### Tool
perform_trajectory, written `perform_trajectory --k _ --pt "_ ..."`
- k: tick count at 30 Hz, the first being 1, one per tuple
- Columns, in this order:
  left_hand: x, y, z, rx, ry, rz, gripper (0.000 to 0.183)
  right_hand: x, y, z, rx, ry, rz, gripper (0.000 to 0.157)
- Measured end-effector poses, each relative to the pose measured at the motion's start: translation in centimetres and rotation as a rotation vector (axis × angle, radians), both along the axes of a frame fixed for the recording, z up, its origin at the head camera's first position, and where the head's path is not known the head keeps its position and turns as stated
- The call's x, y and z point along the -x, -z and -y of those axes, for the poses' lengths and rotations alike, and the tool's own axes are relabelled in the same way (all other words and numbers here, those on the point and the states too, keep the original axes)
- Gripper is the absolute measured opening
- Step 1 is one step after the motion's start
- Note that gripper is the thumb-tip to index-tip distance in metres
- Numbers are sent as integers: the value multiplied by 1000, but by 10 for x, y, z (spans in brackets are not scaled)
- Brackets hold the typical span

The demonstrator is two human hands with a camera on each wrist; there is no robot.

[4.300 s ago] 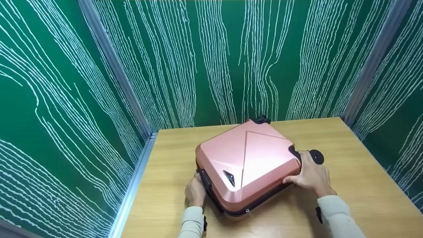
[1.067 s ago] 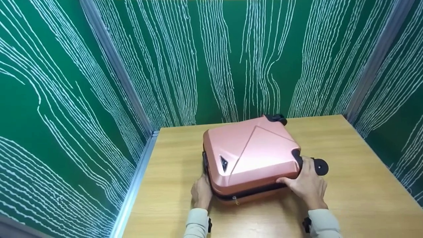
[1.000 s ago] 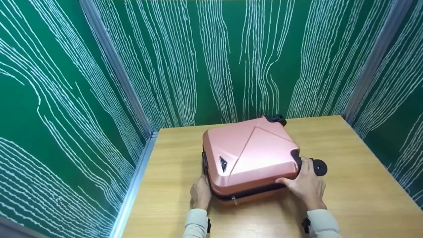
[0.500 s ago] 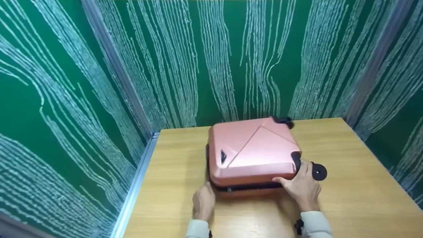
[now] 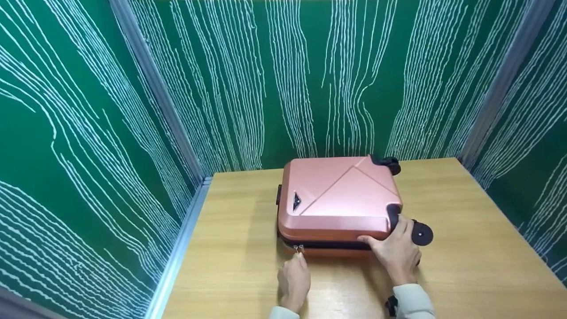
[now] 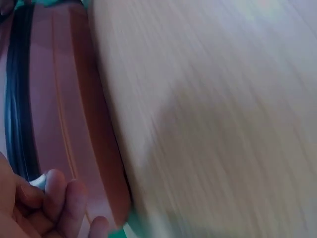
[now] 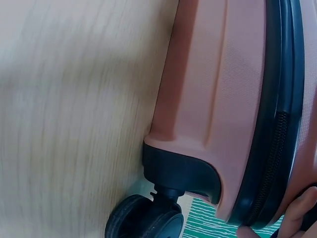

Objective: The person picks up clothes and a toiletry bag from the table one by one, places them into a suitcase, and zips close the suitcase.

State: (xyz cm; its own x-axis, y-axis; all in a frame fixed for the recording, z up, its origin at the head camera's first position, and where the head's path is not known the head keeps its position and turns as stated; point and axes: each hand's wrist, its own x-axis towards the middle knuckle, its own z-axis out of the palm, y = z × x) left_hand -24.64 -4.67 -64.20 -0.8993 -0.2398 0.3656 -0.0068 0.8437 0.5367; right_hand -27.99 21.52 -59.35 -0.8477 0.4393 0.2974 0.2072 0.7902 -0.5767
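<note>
A pink hard-shell suitcase (image 5: 341, 190) lies flat on the wooden table, its wheels to the right. At its near left corner my left hand (image 5: 294, 281) pinches a zipper pull (image 5: 300, 248), one of two side by side on the black zipper band. In the left wrist view, a bit of metal shows at the curled fingers (image 6: 54, 191). My right hand (image 5: 396, 252) grips the near right corner beside a black wheel (image 5: 422, 234), thumb against the front side. The right wrist view shows the zipper (image 7: 275, 158) closed near that corner; only some fingertips appear there.
The wooden table (image 5: 230, 266) extends on both sides of the suitcase. Green panels (image 5: 283, 88) with white wavy lines stand behind and at both sides, joined by grey metal posts (image 5: 150, 79). A second black wheel (image 5: 392, 165) sits at the far right corner.
The suitcase has turned so its front side faces me squarely. My left hand has left its left side and moved right to the zipper pulls; my right hand has kept to the wheel corner.
</note>
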Motion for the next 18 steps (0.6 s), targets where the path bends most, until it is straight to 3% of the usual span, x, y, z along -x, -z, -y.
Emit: perform_trajectory --k 5,9,18 --pt "1 0 -4 50 -20 -8 35 0 2 1 -5 -14 -20 138" --pt "2 2 -3 115 -3 -63 36 1 3 0 -32 -17 -70 138" --pt "1 5 -4 101 -11 -50 36 2 4 -4 -29 -37 -57 138"
